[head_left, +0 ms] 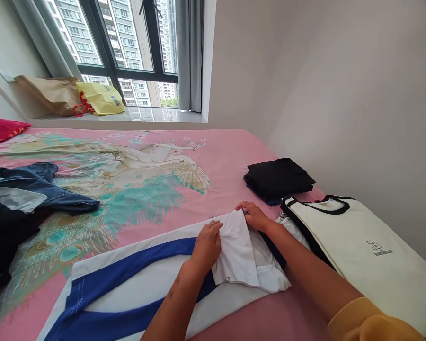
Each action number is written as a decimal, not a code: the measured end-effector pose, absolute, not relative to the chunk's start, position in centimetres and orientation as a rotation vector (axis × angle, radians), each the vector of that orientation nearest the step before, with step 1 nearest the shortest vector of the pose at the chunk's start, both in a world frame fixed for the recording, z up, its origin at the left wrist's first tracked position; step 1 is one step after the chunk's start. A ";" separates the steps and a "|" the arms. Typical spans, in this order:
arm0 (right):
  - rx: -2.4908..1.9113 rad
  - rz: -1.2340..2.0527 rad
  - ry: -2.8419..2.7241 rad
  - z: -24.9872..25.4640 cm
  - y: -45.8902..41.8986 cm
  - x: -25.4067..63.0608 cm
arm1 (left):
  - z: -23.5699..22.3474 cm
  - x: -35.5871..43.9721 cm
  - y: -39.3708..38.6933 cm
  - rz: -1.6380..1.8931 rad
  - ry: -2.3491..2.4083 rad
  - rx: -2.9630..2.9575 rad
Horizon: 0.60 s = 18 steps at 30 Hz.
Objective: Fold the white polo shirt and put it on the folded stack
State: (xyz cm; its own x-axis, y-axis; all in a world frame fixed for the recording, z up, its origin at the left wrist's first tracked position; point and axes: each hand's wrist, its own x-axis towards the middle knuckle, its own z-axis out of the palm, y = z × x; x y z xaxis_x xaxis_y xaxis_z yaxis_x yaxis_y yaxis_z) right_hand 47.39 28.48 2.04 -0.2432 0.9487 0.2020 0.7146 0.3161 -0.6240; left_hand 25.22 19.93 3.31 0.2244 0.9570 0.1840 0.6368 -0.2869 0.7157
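A white garment with blue stripes (128, 289) lies spread across the near part of the pink bed (220, 166). One white flap of it (239, 251) is folded over. My left hand (208, 244) lies flat on the garment at the flap's left edge, fingers stretched out. At the flap's far corner my right hand (253, 215) pinches the white cloth.
A folded black garment (279, 179) sits beyond my right hand. A folded cream shirt with black trim (362, 251) lies at the right by the wall. Jeans and dark clothes (28, 199) are heaped at the left. Paper bags (74, 94) rest on the window sill.
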 end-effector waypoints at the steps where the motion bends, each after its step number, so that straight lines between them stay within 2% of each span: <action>1: -1.496 0.538 -2.009 2.2 28.4 47.5 | 2.7 25.5 20.7 0.762 1.493 2.050; 5: -1.569 0.395 -1.920 2.7 27.9 48.1 | 0.6 26.1 21.7 0.620 1.573 2.159; 10: -1.594 0.259 -1.885 2.5 27.2 47.9 | 0.5 26.0 20.9 0.508 1.576 2.256; 18: -1.760 0.288 -1.659 2.2 28.0 49.2 | 0.6 26.3 20.8 0.427 1.588 2.320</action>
State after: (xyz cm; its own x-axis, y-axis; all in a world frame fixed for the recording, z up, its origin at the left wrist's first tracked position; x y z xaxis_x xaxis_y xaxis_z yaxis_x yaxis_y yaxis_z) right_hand 49.21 28.05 2.22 0.1585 0.9434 0.2913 0.7902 0.0557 -0.6103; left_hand 26.31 20.76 0.62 0.3461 0.9351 0.0757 0.8469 -0.3461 0.4036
